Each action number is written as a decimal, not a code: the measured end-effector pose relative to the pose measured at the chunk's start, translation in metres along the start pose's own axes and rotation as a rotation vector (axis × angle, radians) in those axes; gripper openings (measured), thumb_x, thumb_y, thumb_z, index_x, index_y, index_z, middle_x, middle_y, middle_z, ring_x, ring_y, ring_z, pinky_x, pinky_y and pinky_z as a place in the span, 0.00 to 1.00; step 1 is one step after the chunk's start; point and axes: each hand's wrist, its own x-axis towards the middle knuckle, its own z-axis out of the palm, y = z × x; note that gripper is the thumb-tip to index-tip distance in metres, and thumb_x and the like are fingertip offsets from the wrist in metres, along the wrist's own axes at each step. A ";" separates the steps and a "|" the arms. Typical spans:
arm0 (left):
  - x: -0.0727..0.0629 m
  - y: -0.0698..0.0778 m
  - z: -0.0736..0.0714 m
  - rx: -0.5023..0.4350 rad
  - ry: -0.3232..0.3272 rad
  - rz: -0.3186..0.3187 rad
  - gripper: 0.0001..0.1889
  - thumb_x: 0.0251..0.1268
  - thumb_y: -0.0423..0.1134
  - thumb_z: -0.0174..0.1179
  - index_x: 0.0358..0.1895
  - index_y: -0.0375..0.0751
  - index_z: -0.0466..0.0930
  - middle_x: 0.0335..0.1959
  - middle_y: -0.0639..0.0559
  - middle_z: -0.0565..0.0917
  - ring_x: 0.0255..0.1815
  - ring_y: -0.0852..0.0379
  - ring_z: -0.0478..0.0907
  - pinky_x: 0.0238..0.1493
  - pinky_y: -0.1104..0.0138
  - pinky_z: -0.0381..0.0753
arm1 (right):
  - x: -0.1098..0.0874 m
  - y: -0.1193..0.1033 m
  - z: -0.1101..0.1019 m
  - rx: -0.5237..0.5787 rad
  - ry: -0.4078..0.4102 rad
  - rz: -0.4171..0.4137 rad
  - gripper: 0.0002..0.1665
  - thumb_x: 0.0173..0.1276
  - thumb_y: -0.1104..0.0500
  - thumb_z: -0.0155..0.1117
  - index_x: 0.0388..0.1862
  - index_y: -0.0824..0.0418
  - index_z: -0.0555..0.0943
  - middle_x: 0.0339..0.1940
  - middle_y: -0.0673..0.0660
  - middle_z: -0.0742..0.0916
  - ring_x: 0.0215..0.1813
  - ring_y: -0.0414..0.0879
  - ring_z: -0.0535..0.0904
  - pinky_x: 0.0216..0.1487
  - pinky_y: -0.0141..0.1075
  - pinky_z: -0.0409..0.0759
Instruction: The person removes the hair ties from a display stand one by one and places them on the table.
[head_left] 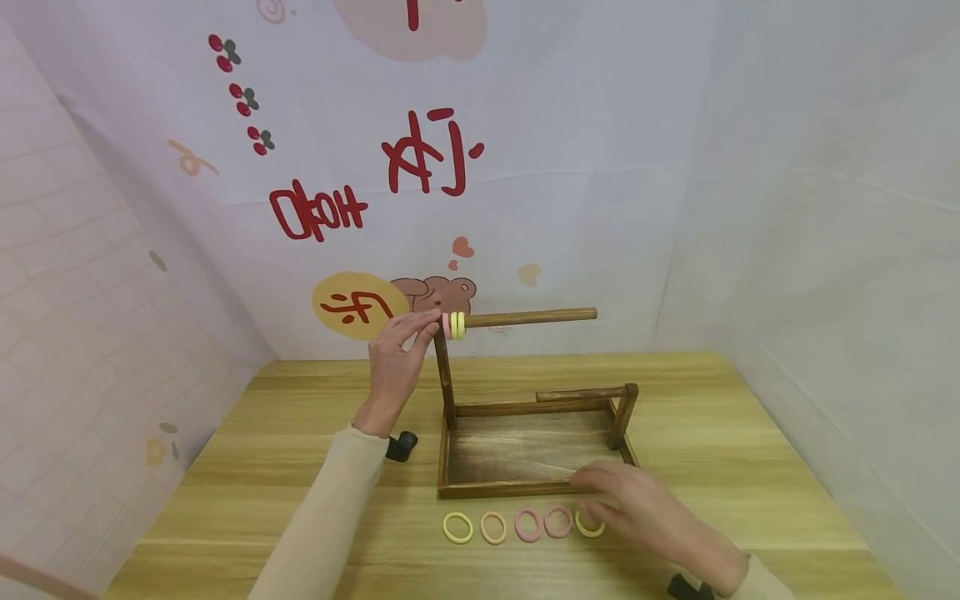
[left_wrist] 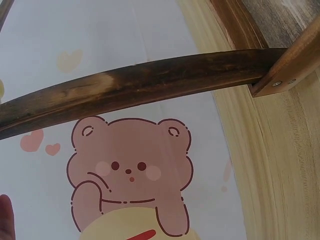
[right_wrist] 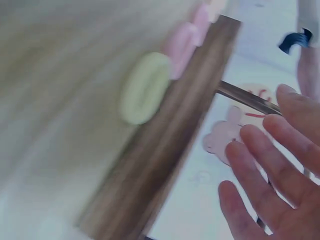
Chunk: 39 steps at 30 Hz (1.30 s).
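Note:
A wooden stand (head_left: 444, 375) has a long upper rod (head_left: 532, 317) and a short lower rod (head_left: 577, 395). Pink and yellow rings (head_left: 457, 325) hang at the upper rod's left end. There my left hand (head_left: 397, 358) pinches the top of the post between thumb and fingers; the left wrist view shows the post, with a fingertip (left_wrist: 6, 220) at the edge. My blurred right hand (head_left: 637, 508) is over the front right of the stand, fingers extended and holding nothing. It partly covers a yellow ring (head_left: 581, 528) in the head view; the right wrist view shows the fingers apart from it.
In front of the stand, a yellow ring (head_left: 458, 527), a peach ring (head_left: 493, 527) and two pink rings (head_left: 527, 525) lie in a row on the wooden table (head_left: 300, 467). The stand's base tray (head_left: 517, 489) has a low rim. A printed cloth (head_left: 570, 167) hangs behind.

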 end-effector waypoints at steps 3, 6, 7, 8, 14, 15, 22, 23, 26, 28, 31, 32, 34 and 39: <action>0.000 -0.001 0.000 -0.007 -0.004 -0.002 0.13 0.63 0.31 0.72 0.51 0.37 0.91 0.48 0.45 0.91 0.52 0.45 0.86 0.51 0.49 0.84 | 0.012 -0.002 -0.003 0.026 0.076 -0.024 0.18 0.62 0.60 0.79 0.50 0.56 0.87 0.49 0.47 0.89 0.48 0.43 0.87 0.46 0.37 0.87; 0.000 -0.001 -0.001 -0.012 -0.006 -0.002 0.13 0.63 0.32 0.72 0.51 0.37 0.91 0.48 0.45 0.91 0.52 0.45 0.86 0.52 0.49 0.84 | 0.022 -0.005 -0.006 0.041 0.152 -0.054 0.15 0.66 0.59 0.76 0.51 0.55 0.87 0.49 0.47 0.89 0.49 0.44 0.87 0.47 0.34 0.85; -0.001 -0.001 -0.001 -0.013 -0.007 -0.003 0.13 0.63 0.32 0.72 0.51 0.37 0.91 0.48 0.45 0.91 0.52 0.45 0.86 0.52 0.49 0.84 | 0.026 -0.005 -0.007 0.045 0.177 -0.059 0.14 0.67 0.58 0.75 0.51 0.55 0.87 0.49 0.48 0.89 0.49 0.44 0.87 0.48 0.33 0.84; -0.001 -0.001 -0.001 -0.013 -0.006 -0.001 0.13 0.64 0.32 0.72 0.51 0.37 0.91 0.48 0.45 0.91 0.52 0.45 0.86 0.53 0.49 0.84 | 0.030 -0.006 -0.008 0.048 0.201 -0.064 0.13 0.69 0.58 0.74 0.51 0.55 0.87 0.49 0.48 0.89 0.49 0.45 0.87 0.50 0.32 0.83; 0.001 0.000 -0.001 -0.011 -0.005 0.002 0.13 0.64 0.31 0.71 0.51 0.37 0.91 0.48 0.45 0.91 0.52 0.45 0.86 0.53 0.48 0.84 | 0.053 -0.009 -0.017 0.117 0.312 -0.058 0.14 0.72 0.60 0.71 0.55 0.56 0.86 0.51 0.50 0.90 0.53 0.48 0.86 0.60 0.26 0.77; 0.000 0.000 -0.001 -0.011 -0.006 0.001 0.13 0.64 0.31 0.72 0.51 0.37 0.91 0.48 0.45 0.91 0.52 0.45 0.86 0.53 0.49 0.84 | 0.057 -0.010 -0.018 0.129 0.322 -0.055 0.15 0.71 0.61 0.72 0.55 0.56 0.86 0.51 0.50 0.90 0.53 0.48 0.86 0.60 0.26 0.76; 0.000 -0.001 -0.001 -0.004 -0.005 0.001 0.12 0.64 0.31 0.71 0.50 0.36 0.91 0.48 0.44 0.91 0.51 0.44 0.86 0.53 0.48 0.84 | 0.084 -0.016 -0.025 0.168 0.384 -0.082 0.14 0.72 0.61 0.70 0.55 0.56 0.87 0.52 0.51 0.90 0.53 0.48 0.86 0.60 0.27 0.77; 0.000 -0.001 0.000 -0.003 -0.004 0.004 0.12 0.64 0.31 0.71 0.50 0.36 0.91 0.48 0.44 0.91 0.51 0.44 0.86 0.53 0.48 0.84 | 0.087 -0.016 -0.025 0.176 0.397 -0.095 0.13 0.73 0.60 0.69 0.55 0.56 0.87 0.51 0.51 0.90 0.53 0.48 0.86 0.60 0.28 0.77; -0.001 -0.001 0.000 -0.005 -0.006 0.003 0.13 0.64 0.31 0.71 0.51 0.36 0.91 0.48 0.45 0.91 0.52 0.44 0.86 0.53 0.48 0.84 | 0.098 -0.018 -0.024 0.181 0.445 -0.145 0.12 0.78 0.56 0.65 0.54 0.58 0.87 0.49 0.53 0.90 0.50 0.48 0.86 0.53 0.30 0.81; -0.001 0.000 -0.001 -0.010 -0.008 0.001 0.13 0.64 0.31 0.71 0.51 0.36 0.91 0.48 0.45 0.91 0.52 0.45 0.86 0.53 0.48 0.84 | 0.105 -0.018 -0.022 0.192 0.464 -0.159 0.14 0.80 0.53 0.62 0.54 0.59 0.87 0.48 0.54 0.90 0.47 0.47 0.87 0.47 0.29 0.83; -0.001 0.000 -0.001 -0.012 -0.009 0.001 0.13 0.64 0.31 0.71 0.51 0.37 0.91 0.48 0.45 0.91 0.52 0.45 0.86 0.53 0.49 0.84 | 0.115 -0.019 -0.020 0.206 0.482 -0.166 0.15 0.80 0.53 0.61 0.54 0.61 0.86 0.48 0.56 0.90 0.45 0.48 0.88 0.42 0.31 0.86; -0.001 0.000 -0.001 -0.010 -0.009 0.001 0.13 0.64 0.31 0.71 0.51 0.37 0.91 0.48 0.45 0.91 0.52 0.45 0.86 0.54 0.49 0.84 | 0.118 -0.019 -0.019 0.213 0.488 -0.168 0.15 0.80 0.53 0.61 0.54 0.62 0.86 0.48 0.56 0.90 0.45 0.48 0.88 0.43 0.32 0.86; -0.001 -0.001 -0.001 -0.007 -0.010 0.001 0.13 0.64 0.31 0.71 0.51 0.37 0.91 0.48 0.44 0.91 0.52 0.45 0.86 0.53 0.49 0.84 | 0.125 -0.019 -0.018 0.220 0.499 -0.168 0.16 0.81 0.53 0.61 0.53 0.63 0.86 0.48 0.57 0.90 0.46 0.50 0.88 0.45 0.34 0.86; -0.001 0.001 -0.002 -0.002 -0.010 0.003 0.13 0.64 0.32 0.71 0.51 0.37 0.91 0.48 0.44 0.91 0.52 0.44 0.86 0.52 0.49 0.85 | 0.141 -0.019 -0.017 0.197 0.539 -0.181 0.18 0.81 0.50 0.60 0.52 0.63 0.87 0.49 0.56 0.90 0.51 0.52 0.87 0.57 0.34 0.82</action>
